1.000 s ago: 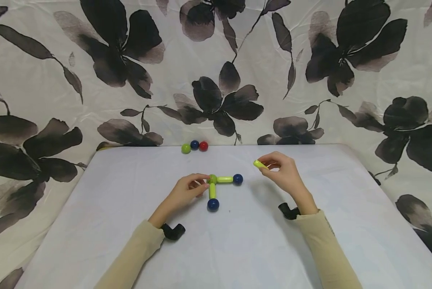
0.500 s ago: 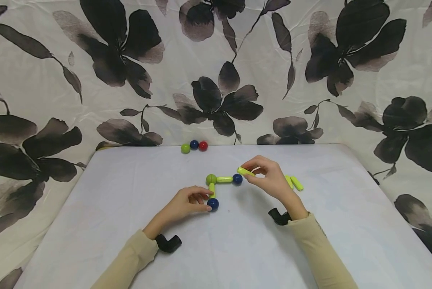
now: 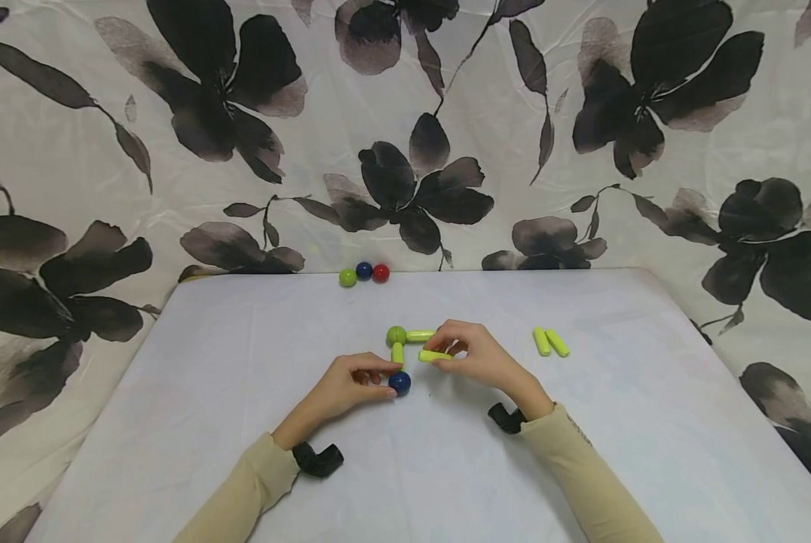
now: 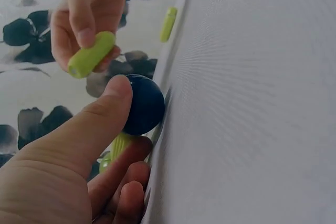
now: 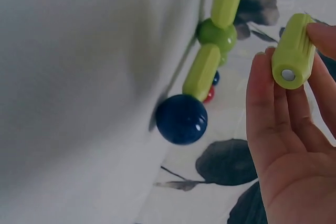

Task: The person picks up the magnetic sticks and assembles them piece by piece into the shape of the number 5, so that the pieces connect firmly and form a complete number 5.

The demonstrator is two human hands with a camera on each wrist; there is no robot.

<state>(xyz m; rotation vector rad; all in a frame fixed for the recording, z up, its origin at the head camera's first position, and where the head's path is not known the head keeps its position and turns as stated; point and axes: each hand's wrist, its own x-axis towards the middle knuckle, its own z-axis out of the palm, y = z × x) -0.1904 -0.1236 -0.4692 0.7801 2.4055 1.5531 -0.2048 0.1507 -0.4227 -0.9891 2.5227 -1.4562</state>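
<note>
My left hand (image 3: pixel 356 381) pinches the near blue ball (image 3: pixel 399 383) between thumb and fingers; in the left wrist view the thumb lies on this blue ball (image 4: pixel 144 105). A yellow-green rod (image 3: pixel 397 354) joins it to a green ball (image 3: pixel 396 335), from which another rod (image 3: pixel 419 335) runs right. The second blue ball, behind my right hand in the head view, shows in the right wrist view (image 5: pixel 181 119). My right hand (image 3: pixel 476 354) pinches a loose yellow-green rod (image 3: pixel 435 356), held just right of the near blue ball, apart from it. A metal tip shows on that rod (image 5: pixel 294 53).
Two loose yellow-green rods (image 3: pixel 541 342) (image 3: pixel 558 343) lie right of my right hand. At the back edge of the white table (image 3: pixel 243 317) sit a green ball (image 3: pixel 347 277), a blue ball (image 3: pixel 364 271) and a red ball (image 3: pixel 381 273). Flowered cloth hangs behind.
My left hand has moved from the green ball down to the near blue ball. My right hand has carried its rod leftward and nearer, uncovering the two loose rods.
</note>
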